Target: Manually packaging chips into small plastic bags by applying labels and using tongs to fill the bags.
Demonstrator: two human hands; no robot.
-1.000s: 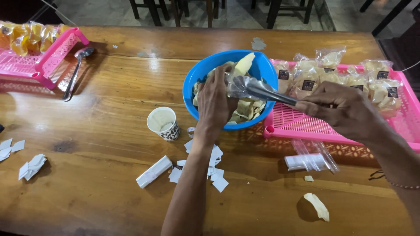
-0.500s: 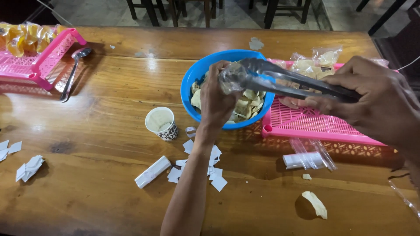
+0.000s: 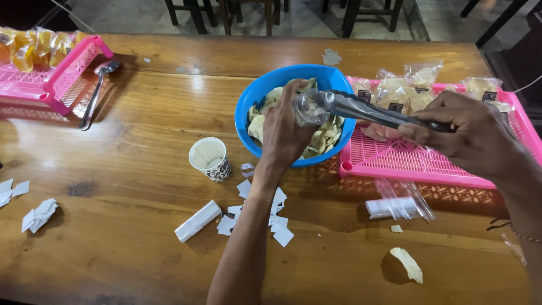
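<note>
A blue bowl [image 3: 252, 100] full of pale chips stands mid-table. Over it, my left hand [image 3: 285, 131] grips a small clear plastic bag [image 3: 308, 108] by its mouth. My right hand [image 3: 471, 135] holds metal tongs [image 3: 361, 110], whose tips reach into the bag's opening. Behind the tongs a pink tray [image 3: 412, 164] carries several sealed bags of chips [image 3: 420, 85] along its far side.
A patterned paper cup [image 3: 209, 159] stands left of the bowl. White paper labels [image 3: 276, 223], a white stick-shaped packet [image 3: 197, 221], a roll of clear bags [image 3: 398, 207] and a loose chip [image 3: 409, 265] lie near me. At far left: a second pink tray [image 3: 53, 85] and a spoon [image 3: 97, 93].
My right hand has dropped lower and drawn back to the right, the tongs sinking toward the bowl. The left hand and the bag have come down slightly too.
</note>
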